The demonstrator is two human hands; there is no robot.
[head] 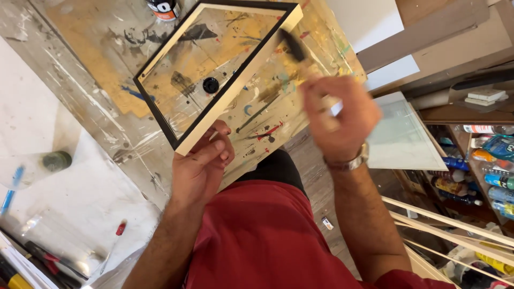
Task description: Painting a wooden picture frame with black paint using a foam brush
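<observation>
A rectangular wooden frame (243, 80), pale on its outer side and black on its inner edges, rests tilted on a paint-stained worktable (107, 48). My left hand (201, 166) grips the frame's near corner. My right hand (337, 120) holds a paintbrush (293, 47). Its black bristles touch the frame's pale right side near the far corner. The brush and hand are blurred. A small black lid (210, 85) lies on the table inside the frame.
A black paint pot (163, 8) stands at the table's far edge. A clear cup with a blue brush (32, 168) and tools lie on white sheeting at left. Shelves with bottles (487, 171), a glass pane (401, 136) and wooden strips (450, 230) are at right.
</observation>
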